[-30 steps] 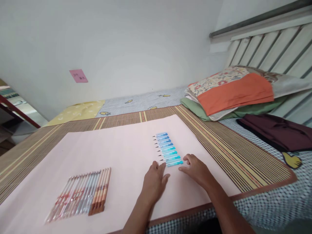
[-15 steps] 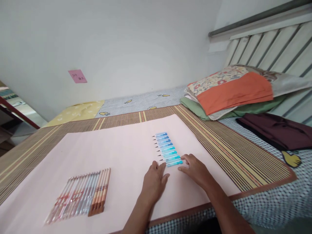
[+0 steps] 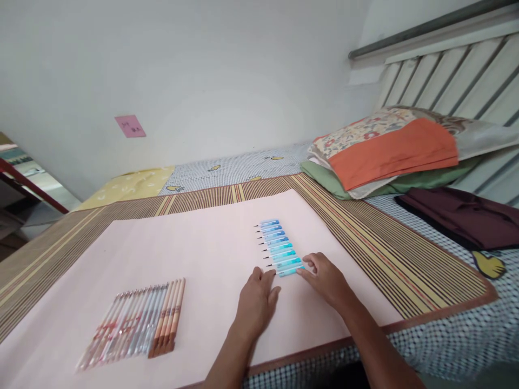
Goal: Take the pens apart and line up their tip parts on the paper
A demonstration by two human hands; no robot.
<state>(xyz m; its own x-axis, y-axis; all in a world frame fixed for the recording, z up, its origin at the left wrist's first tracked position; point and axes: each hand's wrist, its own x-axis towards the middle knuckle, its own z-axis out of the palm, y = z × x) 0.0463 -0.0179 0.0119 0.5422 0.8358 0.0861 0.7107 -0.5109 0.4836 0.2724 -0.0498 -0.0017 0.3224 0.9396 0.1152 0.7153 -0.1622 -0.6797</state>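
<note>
A column of several short blue and turquoise pens [image 3: 277,241] with dark points facing left lies on the pale pink sheet [image 3: 203,243]. At the near end of the column, my left hand [image 3: 257,297] rests on the sheet, its index fingertip at the point of the nearest turquoise pen [image 3: 290,271]. Its thumb is spread away from the fingers. My right hand [image 3: 324,276] is at the other end of that pen, thumb touching or nearly touching it. The right index finger is bent, apart from the thumb. Neither hand encloses a pen.
To the left, several slim pens [image 3: 125,324] lie side by side, with brown-ended ones [image 3: 168,319] at their right. The sheet covers a striped mat [image 3: 357,237] on a bed. Pillows [image 3: 389,151] and a dark folded cloth [image 3: 458,216] lie at the right, by a slatted headboard [image 3: 454,81].
My right thumb has shifted slightly forward against the end of the nearest pen, and the right index finger has curled and lifted back. My left hand stays almost in place.
</note>
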